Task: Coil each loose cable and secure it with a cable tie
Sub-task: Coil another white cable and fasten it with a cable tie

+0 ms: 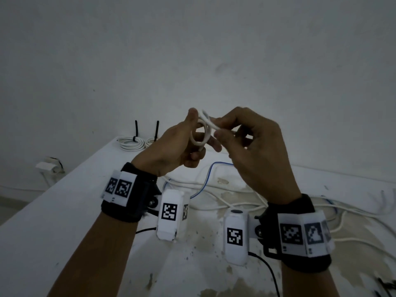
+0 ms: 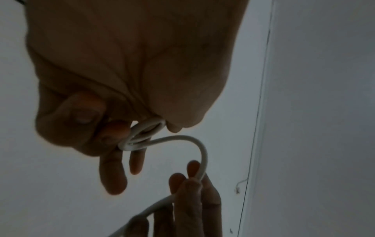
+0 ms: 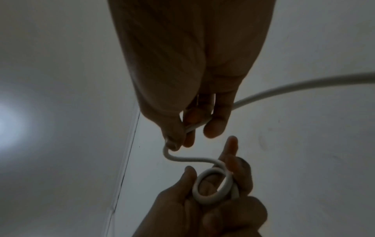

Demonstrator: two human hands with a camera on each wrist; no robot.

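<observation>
Both hands up off the table, white cable [image 1: 201,133] mid-coil between them.

We see the left hand [image 1: 171,148] with thumb and curled fingers [image 3: 229,158] pinching a small ring of cable, the ring standing roughly upright and facing us; the right hand [image 1: 252,146] pinches the free run of the same cable just beside it, thumb against fingertips [image 2: 193,166], the other fingers loosely curled. From the right hand the cable arcs over into the ring, and its tail trails down behind the palm. Below, we note a white table [image 1: 64,211], stained and flaking toward the middle, with loose white cables [image 1: 225,189] and a blue one [image 1: 209,176] sprawled across it. Two finished coils [image 1: 130,143] with black ties [image 1: 136,128] sit at the far corner, against a plain pale wall [image 1: 192,50]. The room is dim.
</observation>
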